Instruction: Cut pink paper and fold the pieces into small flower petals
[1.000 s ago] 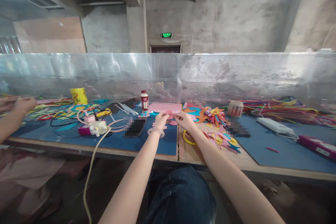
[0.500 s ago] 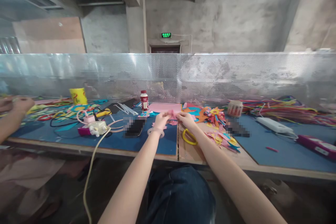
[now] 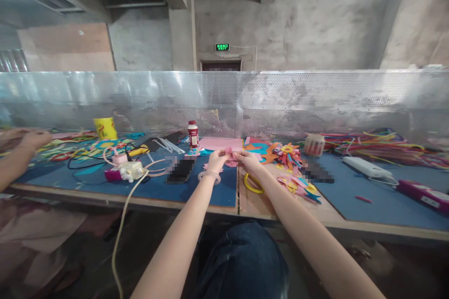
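Between my fingertips is a small piece of pink paper (image 3: 229,151), raised a little above the table. My left hand (image 3: 216,161), with a pale bangle on its wrist, pinches it from the left. From the other side my right hand (image 3: 247,160) pinches its right edge. Cut pink paper pieces (image 3: 209,167) lie by my left hand, partly hidden by it. A pink paper sheet (image 3: 220,143) lies flat just beyond both hands. Under my right forearm rests a yellow ring-shaped item (image 3: 253,184), perhaps a tape roll or a scissors handle.
Left stand a red bottle (image 3: 193,134), a dark phone (image 3: 181,170), a power strip with cords (image 3: 129,171) and a yellow tub (image 3: 105,128). Right are colourful paper flowers (image 3: 288,154), a jar (image 3: 314,145) and coloured strips (image 3: 379,147). A co-worker's hands (image 3: 33,139) are far left.
The pink paper has shifted slightly between my fingers, and my hands have barely moved. The co-worker's hands at far left have moved a little to the right.
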`<action>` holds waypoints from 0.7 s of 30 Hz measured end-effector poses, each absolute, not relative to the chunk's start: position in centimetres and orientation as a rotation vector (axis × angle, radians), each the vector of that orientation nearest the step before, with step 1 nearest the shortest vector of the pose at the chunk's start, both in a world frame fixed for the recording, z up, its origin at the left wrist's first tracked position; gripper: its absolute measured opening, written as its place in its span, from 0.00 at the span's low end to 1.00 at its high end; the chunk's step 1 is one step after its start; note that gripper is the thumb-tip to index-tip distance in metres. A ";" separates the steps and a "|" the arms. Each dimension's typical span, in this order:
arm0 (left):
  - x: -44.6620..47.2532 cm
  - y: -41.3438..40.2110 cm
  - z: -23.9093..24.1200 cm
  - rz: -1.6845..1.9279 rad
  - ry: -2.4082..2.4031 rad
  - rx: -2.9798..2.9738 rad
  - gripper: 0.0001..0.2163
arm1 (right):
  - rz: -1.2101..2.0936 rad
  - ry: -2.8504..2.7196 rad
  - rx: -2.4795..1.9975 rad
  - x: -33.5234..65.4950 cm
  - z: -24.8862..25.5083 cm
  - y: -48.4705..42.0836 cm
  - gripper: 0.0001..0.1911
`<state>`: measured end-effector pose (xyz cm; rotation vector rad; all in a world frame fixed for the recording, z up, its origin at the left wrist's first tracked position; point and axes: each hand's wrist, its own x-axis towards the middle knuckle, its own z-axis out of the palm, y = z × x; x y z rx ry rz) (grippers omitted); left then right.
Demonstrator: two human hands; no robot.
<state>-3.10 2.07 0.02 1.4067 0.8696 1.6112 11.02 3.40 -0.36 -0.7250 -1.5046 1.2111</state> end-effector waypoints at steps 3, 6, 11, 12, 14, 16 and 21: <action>-3.1 2.2 0.0 1.625 0.880 1.413 0.11 | 1.211 -1.504 -0.739 11.0 -0.5 3.6 0.18; -3.1 2.1 0.1 1.622 0.886 1.418 0.09 | 1.186 -1.508 -0.763 10.9 -0.6 3.7 0.18; -2.9 1.8 0.2 1.617 0.895 1.402 0.08 | 1.075 -1.527 -0.822 10.9 -0.5 3.6 0.18; -2.8 1.8 0.2 1.620 0.899 1.395 0.08 | 1.045 -1.535 -0.835 10.8 -0.5 3.6 0.18; -2.7 1.7 0.2 1.629 0.911 1.380 0.08 | 0.979 -1.556 -0.856 10.8 -0.3 3.5 0.17; -2.6 1.7 0.2 1.642 0.926 1.367 0.10 | 0.911 -1.580 -0.871 10.9 -0.2 3.5 0.17; -2.5 1.5 0.2 1.683 0.952 1.379 0.11 | 0.765 -1.614 -0.910 10.9 -0.1 3.9 0.16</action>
